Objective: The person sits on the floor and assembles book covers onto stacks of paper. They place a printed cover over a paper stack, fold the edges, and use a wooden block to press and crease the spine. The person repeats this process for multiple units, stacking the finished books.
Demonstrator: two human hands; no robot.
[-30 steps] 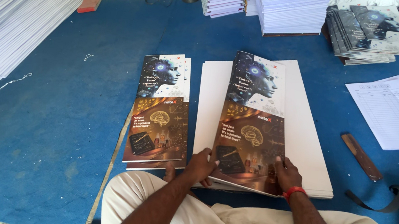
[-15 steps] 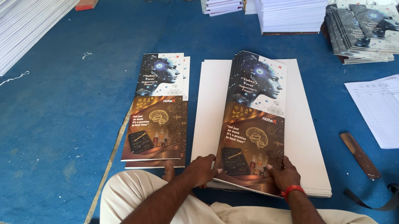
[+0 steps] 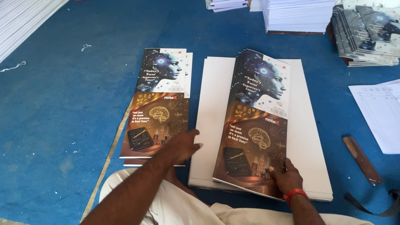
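While only the head view is available, it shows the work partly advanced: a small pile of printed covers lies on the blue floor covering at left, and a thicker fanned pile of printed covers rests on the stack of white boards at centre. By the look of it, the sorting or aligning of covers is under way, with many more stacks waiting far across the floor: white paper stacks and a pile of finished dark books at far right.

Left hand: loosely open, fingers extended, resting on the near right corner of the left pile; it grips nothing.

Right hand: fingers curled, pressing on the near right corner of the fanned pile; whether it pinches a sheet cannot be told.

A loose sheet and a flat wooden stick lie right of the boards.
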